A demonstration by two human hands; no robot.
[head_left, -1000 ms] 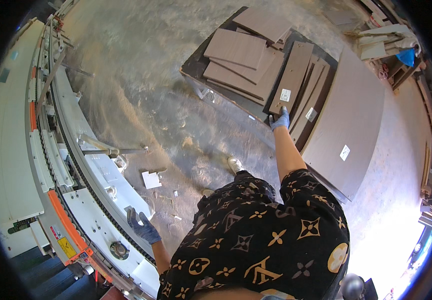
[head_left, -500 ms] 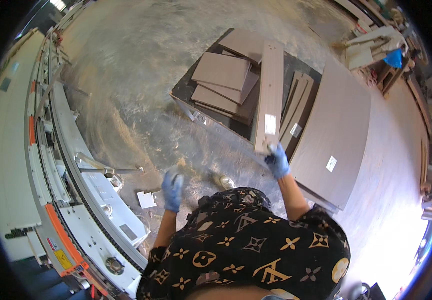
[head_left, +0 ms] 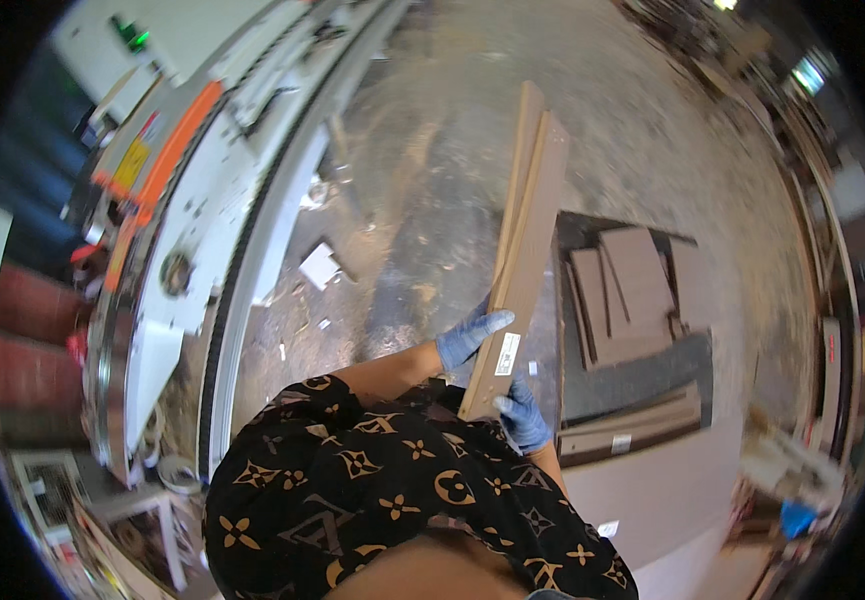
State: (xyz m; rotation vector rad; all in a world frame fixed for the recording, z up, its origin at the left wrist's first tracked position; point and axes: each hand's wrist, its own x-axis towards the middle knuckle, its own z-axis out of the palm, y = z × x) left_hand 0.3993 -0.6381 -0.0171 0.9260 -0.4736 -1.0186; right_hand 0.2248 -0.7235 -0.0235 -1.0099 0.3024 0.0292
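Note:
A stack of long, narrow brown boards [head_left: 534, 220] slants up and away from my body, its near end close to my shirt. A white label [head_left: 507, 354] sticks to the top face near that end. My left hand [head_left: 472, 340], in a blue glove, grips the left edge with the thumb on top. My right hand [head_left: 524, 415], gloved too, closes on the right edge near the lower end. The fingers beneath the boards are hidden. How many boards are in the stack, I cannot tell exactly.
To the right, a dark platform [head_left: 592, 395] carries stacked brown panels [head_left: 637, 285] and narrow strips [head_left: 642, 425]. A large brown panel [head_left: 652, 490] lies nearer me. On the left runs a long white and orange machine [head_left: 207, 190]. A white scrap piece [head_left: 320, 265] lies on the dusty floor.
The long board has been lifted off the platform, and both hands now hold the boards. My left hand was free before. The view has turned left, so the platform sits farther right.

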